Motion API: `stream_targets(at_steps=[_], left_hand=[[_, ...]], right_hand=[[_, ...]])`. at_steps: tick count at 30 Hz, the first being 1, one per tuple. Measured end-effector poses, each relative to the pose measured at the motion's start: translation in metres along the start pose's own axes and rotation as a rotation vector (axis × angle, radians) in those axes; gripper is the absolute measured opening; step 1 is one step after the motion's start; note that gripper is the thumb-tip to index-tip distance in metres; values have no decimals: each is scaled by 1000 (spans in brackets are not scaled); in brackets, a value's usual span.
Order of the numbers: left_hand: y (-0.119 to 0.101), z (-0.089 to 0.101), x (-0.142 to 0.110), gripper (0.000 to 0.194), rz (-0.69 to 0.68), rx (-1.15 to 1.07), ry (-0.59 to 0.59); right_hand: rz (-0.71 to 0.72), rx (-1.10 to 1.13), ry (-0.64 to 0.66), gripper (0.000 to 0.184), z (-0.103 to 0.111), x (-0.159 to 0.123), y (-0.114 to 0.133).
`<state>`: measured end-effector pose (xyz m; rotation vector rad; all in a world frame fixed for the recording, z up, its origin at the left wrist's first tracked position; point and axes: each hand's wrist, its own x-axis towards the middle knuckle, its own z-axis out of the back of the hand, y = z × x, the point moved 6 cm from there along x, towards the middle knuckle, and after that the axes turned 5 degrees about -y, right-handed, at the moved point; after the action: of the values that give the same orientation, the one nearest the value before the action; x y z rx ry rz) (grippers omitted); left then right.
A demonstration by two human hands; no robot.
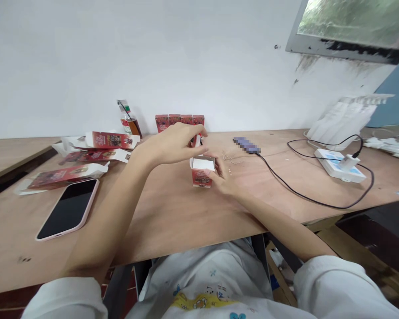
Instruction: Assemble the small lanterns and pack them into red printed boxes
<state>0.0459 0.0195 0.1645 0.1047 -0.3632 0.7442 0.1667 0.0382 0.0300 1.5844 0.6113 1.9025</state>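
A small red printed carton (201, 178) stands upright on the wooden table, its white top flaps raised. My right hand (223, 177) is closed around the carton's right side, thumb on the front and fingers behind. Just above and behind the carton, my left hand (174, 142) is bent over with its thumb and fingers curled toward each other. Between them shows a small red, white and black thing (196, 141), partly covered by the fingers; its kind is unclear. Several finished red cartons (186, 119) stand in a row against the wall, partly behind my left hand.
Flattened red cartons (109, 140) lie at the left, near a pink-edged phone (69, 208). A bottle of amber liquid (131, 126) stands by the wall. Small pale sticks (232, 157) lie right of the carton. Farther right are a cabled phone (246, 145), a power strip (339, 165) and white bags (339, 119).
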Motion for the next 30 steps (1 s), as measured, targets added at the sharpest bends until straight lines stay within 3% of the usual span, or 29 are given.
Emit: stream_targets(at_steps=[4, 9, 15, 19, 30], left_hand=[[2, -6, 2, 53, -44, -45, 42], [8, -11, 5, 47, -52, -71, 69], [4, -10, 5, 48, -93, -75, 90], [2, -15, 6, 49, -126, -93, 116], [6, -32, 10, 53, -153, -83, 228]], right_hand=[[-116, 84, -12, 38, 2, 3, -13], [-238, 217, -44, 36, 0, 3, -21], [-282, 354, -61, 33, -1, 4, -24], [-278, 301, -25, 33, -2, 5, -22], [-267, 339, 69, 48, -6, 4, -7]])
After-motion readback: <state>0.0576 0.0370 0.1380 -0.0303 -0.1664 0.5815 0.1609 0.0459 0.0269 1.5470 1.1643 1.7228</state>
